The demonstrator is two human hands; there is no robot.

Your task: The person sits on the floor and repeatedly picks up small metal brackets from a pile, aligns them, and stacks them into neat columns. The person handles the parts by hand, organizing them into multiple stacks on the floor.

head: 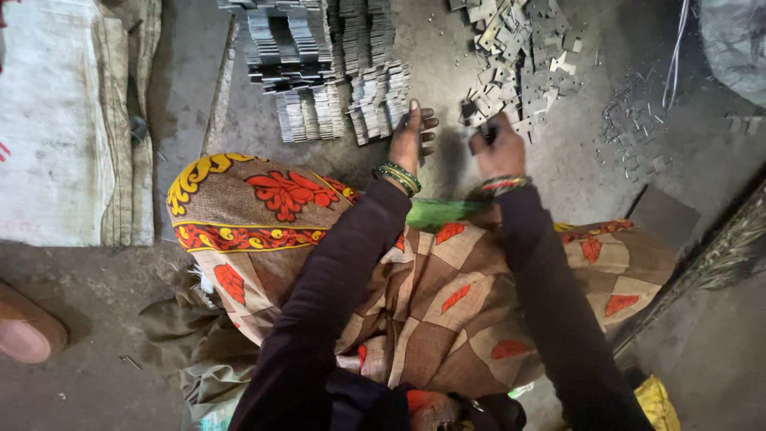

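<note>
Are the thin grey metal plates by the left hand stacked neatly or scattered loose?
Stacked. The thin grey metal plates stand in tidy, edge-aligned rows beside the left hand, unlike the loose jumbled heap of metal pieces beyond the right hand.

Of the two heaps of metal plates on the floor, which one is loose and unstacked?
The heap of metal plates beyond the right hand lies scattered; the stacked plates beyond the left hand stand in neat rows.

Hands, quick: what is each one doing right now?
Left hand: open, fingers spread, resting against the stacked rows of flat grey metal plates.
Right hand: closed on a small flat grey metal piece.
</note>
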